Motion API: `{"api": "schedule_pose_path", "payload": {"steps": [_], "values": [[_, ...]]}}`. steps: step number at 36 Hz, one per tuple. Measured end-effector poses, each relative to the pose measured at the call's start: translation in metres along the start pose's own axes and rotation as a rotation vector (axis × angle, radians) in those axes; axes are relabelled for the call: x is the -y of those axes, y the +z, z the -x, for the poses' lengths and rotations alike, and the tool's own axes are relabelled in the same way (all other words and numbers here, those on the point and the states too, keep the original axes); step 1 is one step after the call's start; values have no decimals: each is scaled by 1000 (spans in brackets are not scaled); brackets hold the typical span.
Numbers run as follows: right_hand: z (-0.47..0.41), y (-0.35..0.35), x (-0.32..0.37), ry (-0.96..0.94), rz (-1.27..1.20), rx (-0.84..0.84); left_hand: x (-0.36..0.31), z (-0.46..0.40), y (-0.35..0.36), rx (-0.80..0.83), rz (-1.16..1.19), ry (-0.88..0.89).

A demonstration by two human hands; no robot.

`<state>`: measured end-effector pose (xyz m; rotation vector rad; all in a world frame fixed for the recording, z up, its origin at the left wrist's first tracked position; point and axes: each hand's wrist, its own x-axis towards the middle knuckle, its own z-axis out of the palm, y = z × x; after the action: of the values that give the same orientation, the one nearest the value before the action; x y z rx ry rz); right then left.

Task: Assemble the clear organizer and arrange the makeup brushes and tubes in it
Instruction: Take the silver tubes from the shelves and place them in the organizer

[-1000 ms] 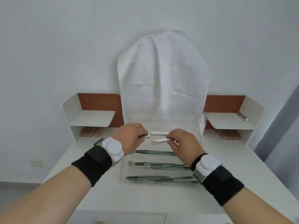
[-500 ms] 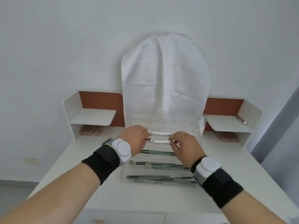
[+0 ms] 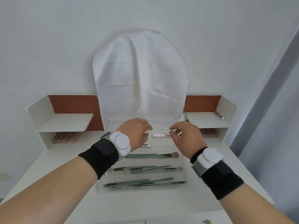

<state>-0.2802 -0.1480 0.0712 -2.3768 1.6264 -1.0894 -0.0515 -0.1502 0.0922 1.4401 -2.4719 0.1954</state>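
Although the clear organizer (image 3: 182,168) stands assembled on the white table (image 3: 161,206) and most of its contents are already placed, the task is judged not quite finished. Green-handled makeup brushes are seen lying crosswise in three near compartments: a front group (image 3: 144,183), a middle group (image 3: 145,168) and a single broad brush (image 3: 153,155) behind them. Two silver tubes are found in the far compartments, one (image 3: 161,135) lying between the hands and another (image 3: 146,145) partly hidden by the left wrist. One further tube-like item (image 3: 218,114) is noted on the right-hand shelf (image 3: 205,121), well apart from the organizer; whether it belongs to the set cannot be told. The left hand (image 3: 137,133) is held over the left end of the far tube with fingers loosely curled; nothing is seen to be gripped, though contact at the fingertips cannot be ruled out. The right hand (image 3: 186,135) is held just beside the tube's right end, its fingers (image 3: 174,127) relaxed and slightly bent, grasping nothing.
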Motion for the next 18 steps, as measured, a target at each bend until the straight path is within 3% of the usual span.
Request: {"api": "schedule_pose_path", "payload": {"steps": [9, 18], "values": [[-24, -57, -73, 271, 146, -27, -73, -101, 12, -19, 64, 108], [-54, -69, -123, 444, 366, 266, -125, -188, 40, 103, 117, 84]]}}
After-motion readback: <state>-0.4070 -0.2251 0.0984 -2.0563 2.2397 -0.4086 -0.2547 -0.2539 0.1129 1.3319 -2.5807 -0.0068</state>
